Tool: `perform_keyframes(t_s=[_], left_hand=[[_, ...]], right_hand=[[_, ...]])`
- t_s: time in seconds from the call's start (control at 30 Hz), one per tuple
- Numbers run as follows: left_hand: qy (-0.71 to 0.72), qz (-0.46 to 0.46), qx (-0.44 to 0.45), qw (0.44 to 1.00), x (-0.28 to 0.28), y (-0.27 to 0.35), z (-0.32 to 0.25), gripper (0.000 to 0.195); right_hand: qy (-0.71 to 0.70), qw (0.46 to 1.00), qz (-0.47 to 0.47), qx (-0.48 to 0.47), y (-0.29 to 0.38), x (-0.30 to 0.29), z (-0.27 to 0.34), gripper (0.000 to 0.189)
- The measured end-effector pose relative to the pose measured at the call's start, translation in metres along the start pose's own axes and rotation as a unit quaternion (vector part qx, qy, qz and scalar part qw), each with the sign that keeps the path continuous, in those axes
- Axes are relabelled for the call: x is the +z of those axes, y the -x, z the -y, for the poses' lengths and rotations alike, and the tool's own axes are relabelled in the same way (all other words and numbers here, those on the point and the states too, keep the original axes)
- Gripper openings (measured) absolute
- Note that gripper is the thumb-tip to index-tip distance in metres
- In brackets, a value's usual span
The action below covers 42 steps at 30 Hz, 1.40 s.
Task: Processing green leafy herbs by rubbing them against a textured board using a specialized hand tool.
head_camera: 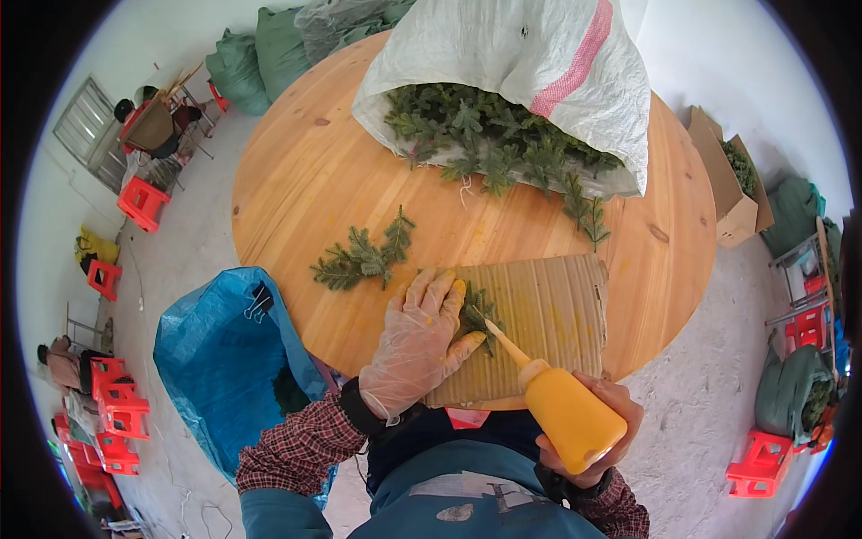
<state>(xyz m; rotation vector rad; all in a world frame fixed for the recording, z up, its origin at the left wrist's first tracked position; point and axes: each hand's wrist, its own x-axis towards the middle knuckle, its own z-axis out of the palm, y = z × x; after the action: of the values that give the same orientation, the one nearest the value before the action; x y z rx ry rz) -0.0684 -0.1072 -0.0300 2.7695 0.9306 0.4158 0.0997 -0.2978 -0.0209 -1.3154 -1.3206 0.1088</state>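
Note:
My left hand [417, 337], in a clear plastic glove with yellow stains, rests on a corrugated cardboard sheet [539, 296]. Its thumb and fingertips hold a small green fir sprig [477, 313] down on the sheet. In my bare right hand [599, 418] is a squeeze bottle of yellow liquid [572, 418], tilted with its long nozzle tip at the sprig. Other sprigs [367, 258] lie on the round wooden table [289, 182] left of the cardboard. Beyond, a white woven sack [498, 47] lies open towards me, full of green sprigs [498, 128].
A blue bag [209, 350] with a black binder clip [258, 301] hangs open at the table's left edge. A cardboard box [724, 182] stands behind the table on the right. Red stools [143, 202] and green sacks [236, 71] surround it. Other people sit far left.

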Motion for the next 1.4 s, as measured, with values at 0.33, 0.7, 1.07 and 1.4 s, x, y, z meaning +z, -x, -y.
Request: perform_keyframes(t_s=[0.33,0.7,1.07,1.4], left_hand=[[-0.034,0.008,0.018,0.999,0.002,-0.003,0.001,0.067],[-0.039,0.012,0.018,0.999,0.003,0.000,0.001,0.068],[-0.041,0.025,0.024,0.999,0.004,0.002,0.004,0.071],[-0.038,0.026,0.021,0.999,0.005,0.002,0.003,0.073]], right_hand=[[0.058,0.997,0.046,-0.017,-0.004,0.012,0.005,0.087],[0.062,0.996,0.066,0.008,-0.002,0.016,0.010,0.087],[0.064,0.994,0.089,0.016,0.006,-0.001,0.019,0.088],[0.036,0.994,0.099,0.008,0.009,-0.012,0.023,0.088]])
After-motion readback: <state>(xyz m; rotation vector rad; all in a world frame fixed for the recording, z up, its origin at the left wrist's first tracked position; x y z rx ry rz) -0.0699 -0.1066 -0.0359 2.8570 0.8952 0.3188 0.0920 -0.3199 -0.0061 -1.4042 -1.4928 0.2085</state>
